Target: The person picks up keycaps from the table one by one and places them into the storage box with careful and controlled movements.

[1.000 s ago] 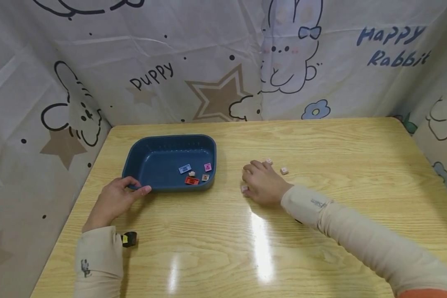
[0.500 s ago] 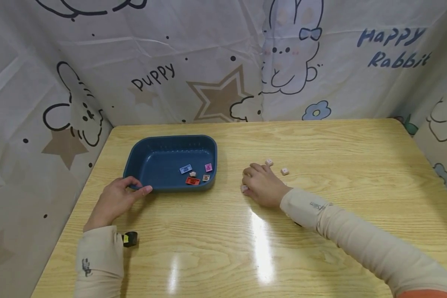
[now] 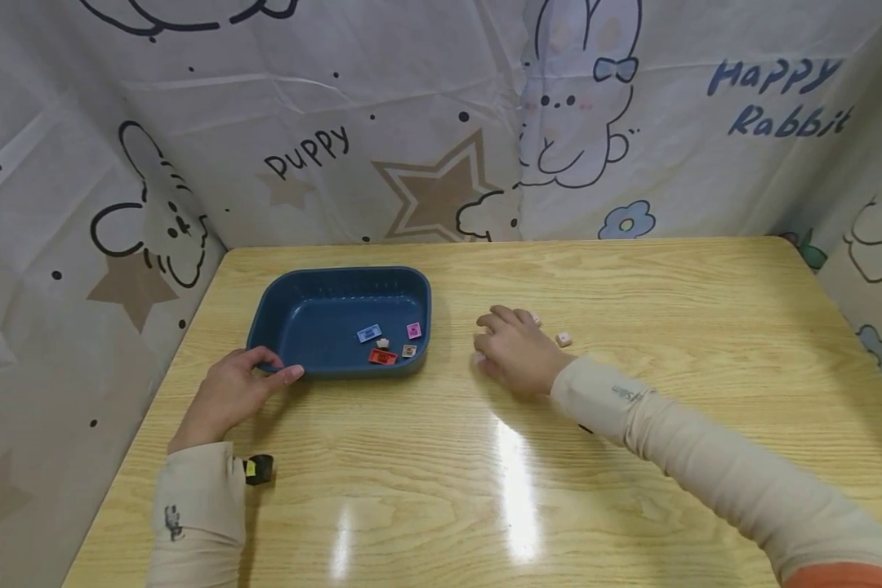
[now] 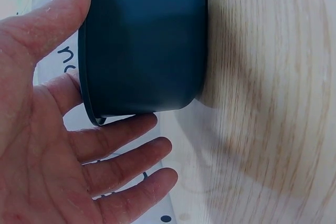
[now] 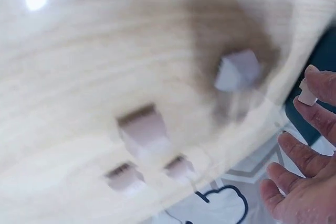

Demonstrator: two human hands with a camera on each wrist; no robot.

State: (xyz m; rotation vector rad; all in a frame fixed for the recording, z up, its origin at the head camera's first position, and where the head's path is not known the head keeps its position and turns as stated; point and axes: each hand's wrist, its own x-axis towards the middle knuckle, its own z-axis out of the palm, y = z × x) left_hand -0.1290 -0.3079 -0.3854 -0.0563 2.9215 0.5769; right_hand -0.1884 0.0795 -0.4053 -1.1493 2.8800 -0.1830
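Note:
A dark blue rectangular tray (image 3: 338,371) stands at the left on the wooden table. My left hand (image 3: 231,396) pinches its near left corner rim, the thumb (image 4: 60,19) outside and the index finger behind the wall. Several small pieces lie inside the tray: a blue one (image 3: 369,333), a pink one (image 3: 414,331), a red one (image 3: 383,357) and paler ones. To the right of the tray, my right hand (image 3: 518,355) pinches a small pale block (image 5: 307,95) between thumb and index finger. Several similar blocks (image 5: 143,132) rest on the table beside this hand, somewhat blurred.
A loose pale block (image 3: 563,339) sits just right of the right hand. A small black object (image 3: 259,469) shows beside the left sleeve. White cloth with cartoon drawings (image 3: 426,122) hangs behind the table (image 3: 412,490) and on both sides.
My right hand has lifted slightly and shifted up in the view, with the pale block at its thumb moving along. My left hand keeps its hold on the tray.

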